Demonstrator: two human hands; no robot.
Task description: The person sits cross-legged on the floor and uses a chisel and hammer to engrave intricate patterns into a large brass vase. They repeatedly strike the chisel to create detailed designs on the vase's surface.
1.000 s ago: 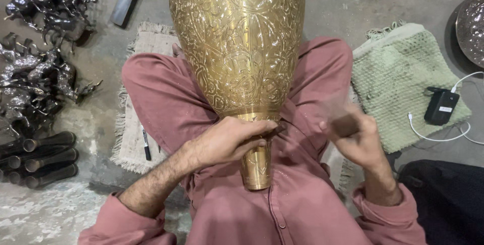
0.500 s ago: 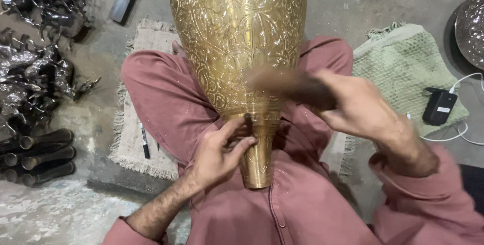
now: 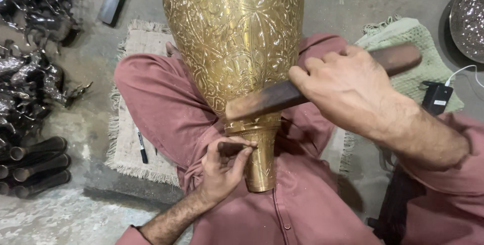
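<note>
Head view shows the left hand (image 3: pixel 222 167) pinching a small chisel (image 3: pixel 233 147) against the brass vase (image 3: pixel 237 48), right hand (image 3: pixel 348 86) clenching a wooden mallet (image 3: pixel 282 96); a glancing blow could skid the chisel and scar the engraving.

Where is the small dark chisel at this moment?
In the head view, the left hand pinches the chisel against the brass vase neck, just under the wooden stick.

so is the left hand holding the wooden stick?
No. The right hand grips the wooden stick over the brass vase; the left hand pinches a small tool at the neck.
</note>
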